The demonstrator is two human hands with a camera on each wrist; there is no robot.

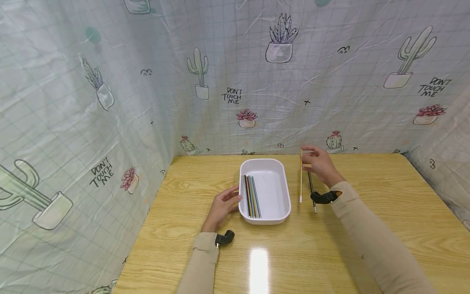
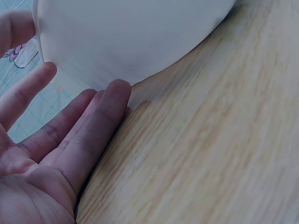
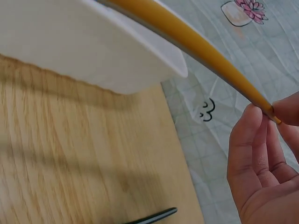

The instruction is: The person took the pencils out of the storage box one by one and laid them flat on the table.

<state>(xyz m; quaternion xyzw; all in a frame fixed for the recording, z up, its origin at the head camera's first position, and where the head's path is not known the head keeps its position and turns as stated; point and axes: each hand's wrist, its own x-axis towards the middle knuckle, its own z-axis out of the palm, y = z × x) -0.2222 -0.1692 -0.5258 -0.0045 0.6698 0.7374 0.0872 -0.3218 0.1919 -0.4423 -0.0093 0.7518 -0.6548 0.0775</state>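
Judging by how things are lying, the larger share of the work appears to be done: inside the white tray (image 1: 271,194), a bundle of pencils (image 1: 252,198) is resting lengthwise along the left wall, with dark, yellow and teal barrels showing. The bundle is sitting too closely packed for a sure count. Two pencils seem to be remaining outside. A yellow pencil (image 1: 300,183), just right of the tray, is being pinched near its far end between the thumb and fingers of the right hand (image 1: 322,166), and seems to be hanging above the table (image 1: 352,253) without lying inside the tray yet. A black pencil (image 1: 311,185) is lying on the table a little farther right of the tray, so that one is apparently waiting untouched. The left hand (image 1: 222,205) is touching the tray's left side with its fingers spread, probably steadying it
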